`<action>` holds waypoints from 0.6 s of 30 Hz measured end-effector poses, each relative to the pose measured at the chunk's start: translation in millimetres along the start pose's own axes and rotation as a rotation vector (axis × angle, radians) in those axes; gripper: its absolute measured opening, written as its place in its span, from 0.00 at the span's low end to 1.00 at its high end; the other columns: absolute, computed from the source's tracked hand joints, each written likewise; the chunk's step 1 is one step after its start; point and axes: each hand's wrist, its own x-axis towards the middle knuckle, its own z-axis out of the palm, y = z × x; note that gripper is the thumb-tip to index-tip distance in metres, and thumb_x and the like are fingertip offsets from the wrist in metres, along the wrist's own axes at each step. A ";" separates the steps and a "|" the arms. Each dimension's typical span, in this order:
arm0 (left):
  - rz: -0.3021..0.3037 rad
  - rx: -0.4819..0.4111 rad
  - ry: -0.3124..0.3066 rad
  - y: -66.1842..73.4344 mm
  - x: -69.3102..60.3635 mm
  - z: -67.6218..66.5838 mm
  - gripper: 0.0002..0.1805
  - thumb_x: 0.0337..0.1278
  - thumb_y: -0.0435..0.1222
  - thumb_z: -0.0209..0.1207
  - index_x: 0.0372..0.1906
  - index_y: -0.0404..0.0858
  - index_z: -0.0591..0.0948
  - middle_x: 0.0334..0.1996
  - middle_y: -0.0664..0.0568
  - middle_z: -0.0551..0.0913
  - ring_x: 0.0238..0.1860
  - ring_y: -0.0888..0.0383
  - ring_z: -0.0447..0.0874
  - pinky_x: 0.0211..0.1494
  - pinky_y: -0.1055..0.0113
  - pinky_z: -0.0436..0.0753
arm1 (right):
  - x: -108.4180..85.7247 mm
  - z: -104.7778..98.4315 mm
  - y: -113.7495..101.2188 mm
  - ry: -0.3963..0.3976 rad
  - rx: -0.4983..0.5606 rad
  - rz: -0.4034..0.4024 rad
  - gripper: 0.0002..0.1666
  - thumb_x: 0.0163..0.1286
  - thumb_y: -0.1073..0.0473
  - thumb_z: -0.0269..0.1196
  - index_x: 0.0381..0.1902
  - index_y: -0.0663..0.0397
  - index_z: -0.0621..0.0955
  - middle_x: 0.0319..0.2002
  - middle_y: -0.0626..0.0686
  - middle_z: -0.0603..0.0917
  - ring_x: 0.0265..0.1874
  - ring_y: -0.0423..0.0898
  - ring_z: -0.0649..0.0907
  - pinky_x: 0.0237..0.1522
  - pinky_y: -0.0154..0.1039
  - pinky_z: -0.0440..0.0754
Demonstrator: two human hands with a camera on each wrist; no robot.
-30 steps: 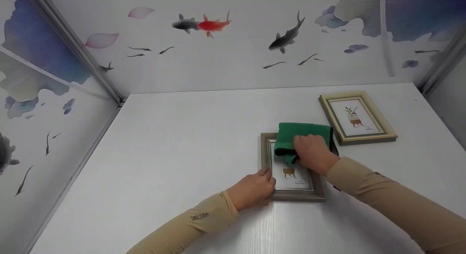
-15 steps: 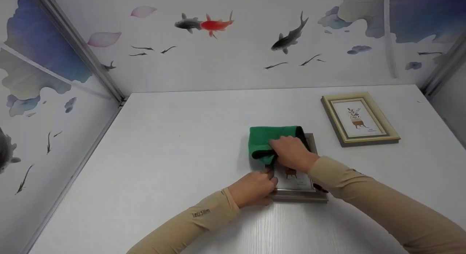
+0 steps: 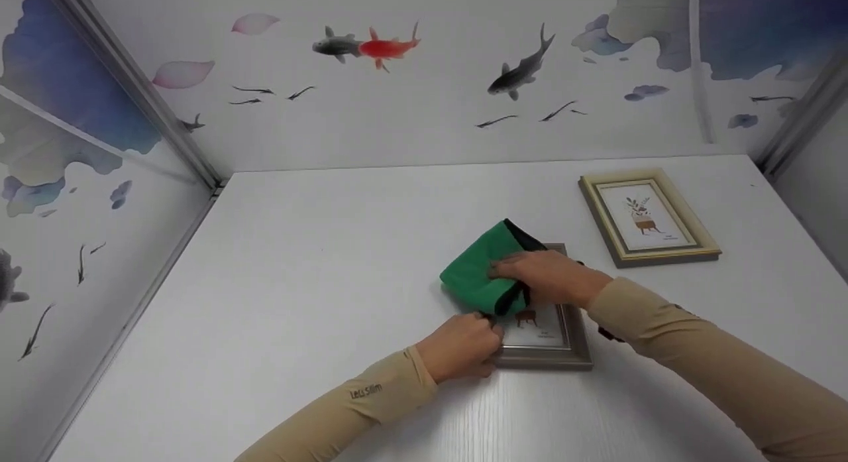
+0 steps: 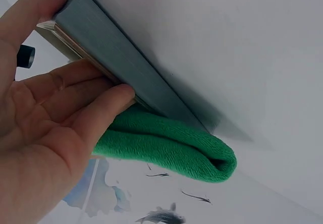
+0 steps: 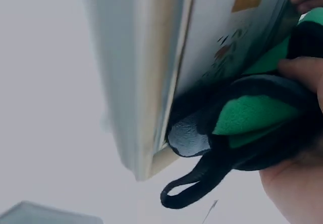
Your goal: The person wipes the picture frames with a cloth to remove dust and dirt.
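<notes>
A framed picture (image 3: pixel 544 358) lies flat on the white table, its upper left part covered by a folded green cloth (image 3: pixel 478 266) with black edging. My right hand (image 3: pixel 553 276) grips the cloth and presses it on the frame. At the frame's left side, my left hand (image 3: pixel 460 346) holds the edge. The left wrist view shows fingers of the left hand (image 4: pixel 55 113) along the frame's side (image 4: pixel 116 52), close to the cloth (image 4: pixel 166 143). A black loop (image 5: pixel 184 196) hangs from the cloth in the right wrist view.
A second, gold-edged frame (image 3: pixel 662 255) lies at the back right of the table (image 3: pixel 298 263). Behind the table stands a wall (image 3: pixel 397 130) printed with fish, and another printed wall (image 3: pixel 159 203) rises on the left.
The right hand has moved the cloth leftward across the frame from its upper right part, and the cloth has turned aslant. The left hand has stayed at the frame's left edge.
</notes>
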 end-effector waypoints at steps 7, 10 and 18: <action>-0.020 0.033 0.020 0.4 -1.6 -0.8 0.12 0.49 0.42 0.69 0.33 0.39 0.81 0.28 0.54 0.80 0.37 0.59 0.79 0.30 0.72 0.79 | -10.8 -8.7 -10.4 -0.009 -0.251 0.153 0.12 0.53 0.68 0.71 0.26 0.55 0.76 0.22 0.52 0.76 0.22 0.47 0.77 0.23 0.45 0.78; -0.016 0.052 0.043 0.5 -0.7 -0.1 0.12 0.48 0.42 0.70 0.34 0.39 0.83 0.31 0.54 0.82 0.42 0.56 0.81 0.32 0.72 0.81 | -12.3 -9.1 -18.2 -0.032 -0.341 0.267 0.14 0.55 0.66 0.69 0.19 0.56 0.72 0.17 0.52 0.72 0.17 0.46 0.73 0.19 0.43 0.76; 0.006 0.017 0.068 -0.3 -2.0 2.3 0.10 0.46 0.40 0.70 0.32 0.41 0.82 0.27 0.55 0.81 0.39 0.58 0.79 0.28 0.74 0.78 | -0.6 -2.3 -34.8 -0.001 -0.279 0.376 0.20 0.57 0.65 0.67 0.14 0.57 0.69 0.13 0.52 0.69 0.14 0.46 0.73 0.16 0.42 0.76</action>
